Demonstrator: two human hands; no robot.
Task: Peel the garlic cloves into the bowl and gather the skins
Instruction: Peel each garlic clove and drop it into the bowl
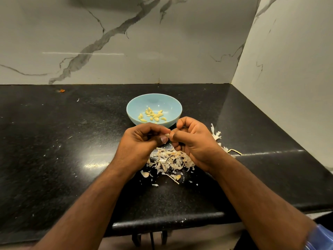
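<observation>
A light blue bowl (pixel 133 110) stands on the black counter and holds several peeled yellow garlic cloves (pixel 152 115). In front of it my left hand (pixel 140 141) and my right hand (pixel 194 141) meet, fingertips pinched together on one small garlic clove (pixel 166 135) that still has skin on it. Only its tip shows between the fingers. Below the hands lies a pile of papery garlic skins (pixel 169 161). More skins (pixel 216 134) lie to the right of my right hand.
An unpeeled-looking clove (pixel 145 174) lies at the pile's near left edge. The black counter (pixel 63 141) meets marble walls at the back and right; its front edge is close to me. A small orange scrap (pixel 61 90) lies far left at the back.
</observation>
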